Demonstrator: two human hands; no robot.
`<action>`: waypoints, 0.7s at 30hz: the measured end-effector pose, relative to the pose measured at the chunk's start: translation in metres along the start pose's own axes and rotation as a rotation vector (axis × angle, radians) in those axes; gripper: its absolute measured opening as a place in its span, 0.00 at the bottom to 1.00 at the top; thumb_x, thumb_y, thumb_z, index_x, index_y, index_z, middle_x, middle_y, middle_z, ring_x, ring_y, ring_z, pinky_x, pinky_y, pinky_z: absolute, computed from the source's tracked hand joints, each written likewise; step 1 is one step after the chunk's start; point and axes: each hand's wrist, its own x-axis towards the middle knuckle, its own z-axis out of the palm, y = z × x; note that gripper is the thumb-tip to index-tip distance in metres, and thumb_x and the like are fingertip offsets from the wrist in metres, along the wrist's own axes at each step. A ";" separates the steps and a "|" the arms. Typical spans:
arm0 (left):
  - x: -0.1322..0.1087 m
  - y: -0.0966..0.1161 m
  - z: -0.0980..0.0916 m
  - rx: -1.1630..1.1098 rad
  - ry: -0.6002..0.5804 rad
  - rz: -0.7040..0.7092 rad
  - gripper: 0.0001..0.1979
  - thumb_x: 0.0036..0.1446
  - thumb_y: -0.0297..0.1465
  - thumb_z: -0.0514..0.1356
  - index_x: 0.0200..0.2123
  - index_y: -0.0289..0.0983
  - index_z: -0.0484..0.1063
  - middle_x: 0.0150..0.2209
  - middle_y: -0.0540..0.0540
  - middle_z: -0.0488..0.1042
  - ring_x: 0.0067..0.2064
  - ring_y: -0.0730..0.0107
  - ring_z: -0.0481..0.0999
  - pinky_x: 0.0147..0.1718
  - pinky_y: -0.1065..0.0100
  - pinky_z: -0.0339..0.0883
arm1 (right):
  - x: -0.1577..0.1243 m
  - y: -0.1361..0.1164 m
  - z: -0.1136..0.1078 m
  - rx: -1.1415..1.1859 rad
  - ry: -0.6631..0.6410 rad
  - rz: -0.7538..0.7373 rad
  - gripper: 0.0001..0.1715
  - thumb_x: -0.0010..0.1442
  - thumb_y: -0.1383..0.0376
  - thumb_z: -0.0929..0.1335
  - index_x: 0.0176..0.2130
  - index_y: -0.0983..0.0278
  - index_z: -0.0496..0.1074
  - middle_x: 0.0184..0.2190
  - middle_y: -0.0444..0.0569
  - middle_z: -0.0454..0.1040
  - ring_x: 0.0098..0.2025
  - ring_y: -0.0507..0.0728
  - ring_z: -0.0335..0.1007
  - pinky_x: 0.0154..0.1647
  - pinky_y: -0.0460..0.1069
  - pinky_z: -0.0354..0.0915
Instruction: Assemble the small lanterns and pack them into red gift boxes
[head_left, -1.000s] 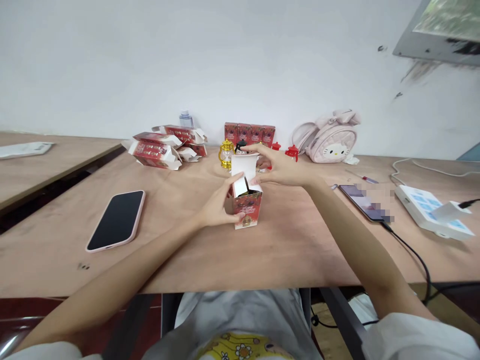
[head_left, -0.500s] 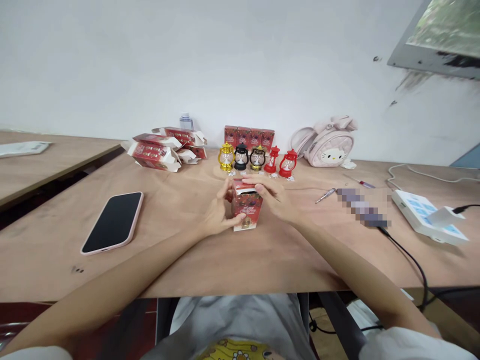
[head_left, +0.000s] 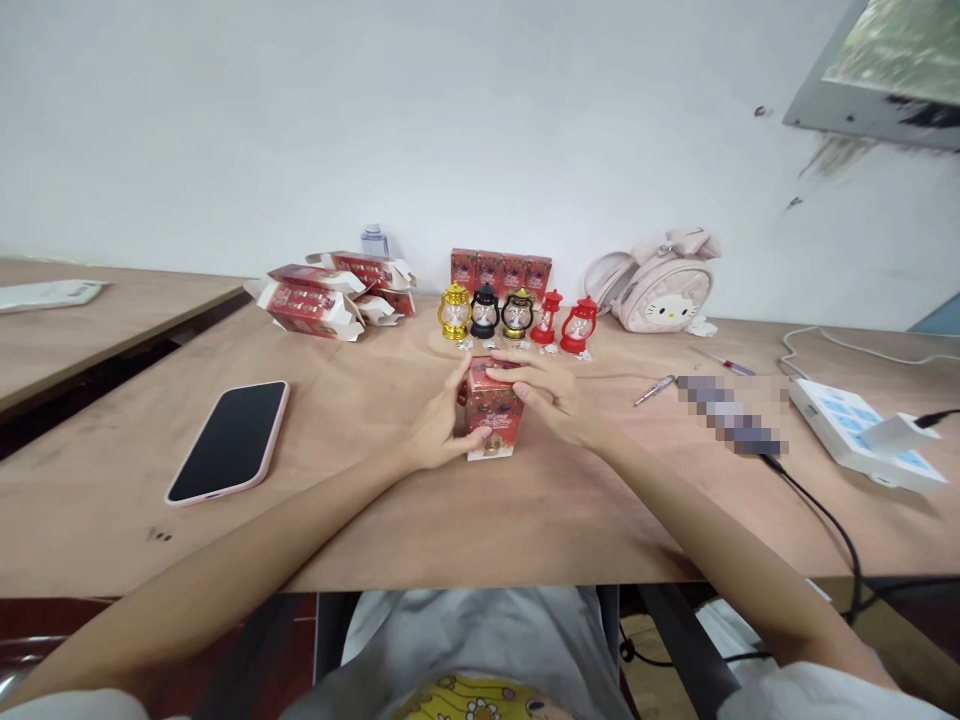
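A small red printed carton box (head_left: 495, 415) stands upright on the table in front of me, its lid down over the top. My left hand (head_left: 442, 425) is wrapped round its left side, thumb across the front and fingers partly hidden behind. Across the lid and upper right edge lie the stretched fingers of my right hand (head_left: 551, 395), which grasps nothing. Just beyond the box, several toy lanterns stand in a row, among them a gold lantern (head_left: 454, 313), a black lantern (head_left: 484, 312) and a red lantern (head_left: 577, 325).
Behind the lanterns stand several red boxes (head_left: 501, 268). Unfolded cartons (head_left: 311, 305) are heaped at the back left. A phone (head_left: 229, 440) lies left, a pink bag (head_left: 666, 295) back right. Rightward are a screwdriver (head_left: 654, 391) and a white power strip (head_left: 840, 430) with cables.
The box's lid, which stood slightly raised with a dark gap at its front, is now pressed down flat. My right fingers have straightened and moved left over it.
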 end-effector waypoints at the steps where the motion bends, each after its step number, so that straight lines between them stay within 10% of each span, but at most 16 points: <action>1: 0.001 0.001 0.000 -0.001 -0.011 0.008 0.48 0.58 0.40 0.59 0.69 0.38 0.27 0.67 0.34 0.53 0.64 0.49 0.62 0.60 0.48 0.61 | -0.003 0.001 -0.001 -0.044 -0.029 -0.021 0.22 0.68 0.55 0.60 0.57 0.55 0.68 0.63 0.50 0.63 0.64 0.58 0.59 0.66 0.61 0.56; 6: 0.004 0.005 0.001 0.047 -0.082 -0.034 0.41 0.63 0.43 0.52 0.69 0.37 0.32 0.66 0.35 0.56 0.65 0.51 0.61 0.60 0.50 0.61 | -0.014 0.004 0.000 -0.250 -0.090 -0.032 0.33 0.62 0.53 0.67 0.63 0.54 0.59 0.69 0.51 0.50 0.70 0.63 0.45 0.67 0.64 0.54; 21: 0.006 -0.004 0.001 0.238 -0.273 -0.185 0.36 0.57 0.52 0.56 0.61 0.37 0.56 0.61 0.34 0.65 0.62 0.44 0.64 0.57 0.42 0.57 | 0.009 -0.026 -0.006 -0.426 -0.230 0.130 0.27 0.58 0.65 0.70 0.56 0.59 0.62 0.63 0.60 0.57 0.65 0.68 0.57 0.58 0.66 0.64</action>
